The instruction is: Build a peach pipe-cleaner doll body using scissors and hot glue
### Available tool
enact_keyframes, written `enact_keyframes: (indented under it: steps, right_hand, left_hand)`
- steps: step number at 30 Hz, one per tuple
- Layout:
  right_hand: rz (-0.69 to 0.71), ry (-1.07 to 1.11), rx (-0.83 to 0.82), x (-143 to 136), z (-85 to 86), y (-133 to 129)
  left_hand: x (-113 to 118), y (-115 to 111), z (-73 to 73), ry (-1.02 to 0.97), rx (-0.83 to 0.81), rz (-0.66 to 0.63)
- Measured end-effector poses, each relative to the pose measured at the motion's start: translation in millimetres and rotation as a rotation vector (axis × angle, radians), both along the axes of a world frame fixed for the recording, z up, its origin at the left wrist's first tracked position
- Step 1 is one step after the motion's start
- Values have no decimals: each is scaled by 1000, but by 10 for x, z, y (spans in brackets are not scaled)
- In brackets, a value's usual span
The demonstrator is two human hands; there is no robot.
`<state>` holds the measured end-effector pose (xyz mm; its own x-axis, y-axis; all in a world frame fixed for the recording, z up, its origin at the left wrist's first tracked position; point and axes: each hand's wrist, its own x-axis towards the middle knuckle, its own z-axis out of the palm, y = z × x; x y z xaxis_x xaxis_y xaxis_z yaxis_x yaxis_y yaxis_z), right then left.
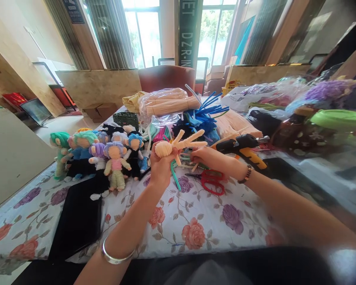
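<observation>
My left hand [162, 168] is closed around a peach pipe-cleaner doll [163, 149], which has a round wound head and several bare stems sticking out to the right. To the right of it, my right hand [206, 156] has its fingers drawn together low over loose pipe-cleaner pieces, just behind the scissors. What those fingers hold, if anything, I cannot make out. Red-handled scissors [213, 183] lie on the cloth below my right hand. A green pipe-cleaner piece [175, 176] lies beneath the doll.
Several finished yarn-like dolls [116, 162] stand at the left, behind a black tablet-like slab [80, 213]. Blue pipe cleaners [201, 118] and a wrapped peach bundle [169, 105] are piled at the back. A yellow-black glue gun [243, 148] lies right, near a green-lidded container [339, 118].
</observation>
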<state>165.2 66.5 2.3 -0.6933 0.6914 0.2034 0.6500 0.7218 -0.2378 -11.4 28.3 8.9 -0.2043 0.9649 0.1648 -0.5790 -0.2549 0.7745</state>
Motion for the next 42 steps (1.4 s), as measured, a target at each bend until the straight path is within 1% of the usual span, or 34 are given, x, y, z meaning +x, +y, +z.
enact_keyframes:
  steps: [4,10,13,16,19,21,23,26,29,33,38,42]
  right_hand:
    - [68,-93,162,-27,33,13]
    - [139,-94,412,-20,119,-47]
    - [158,-79,475,25,146,-117]
    - [209,10,567,66,179,-200]
    - [256,74,659,91,233,-288]
    - [269,64,676,97,273,-349]
    - [244,27,668,93,298,-408]
    - [134,25,611,63,291,-486]
    - [9,126,538,14,256,-556]
    - [-103,210,538,-35,234,-632]
    - [-113,282,595,-21,234,-615]
    - [-86,287,624,14,240,-573]
  left_hand:
    - [1,-20,21,0,0,8]
    - [5,-38,30,9,-6,25]
    - [3,-29,24,-1,-12,16]
    - [0,-8,7,-21,-21,-36]
    - [6,5,-7,-61,-26,-143]
    - [17,-1,-4,-87,-39,-218]
    - [30,-18,11,-112,-70,-283]
    - [44,-54,40,-146,-130,-347]
    - [47,-83,50,-149,-154,-396]
    - [41,-107,29,-105,-157,-498]
    - [44,-127,3,-28,-197,-553]
    - [60,-140,1,15,-162,-606]
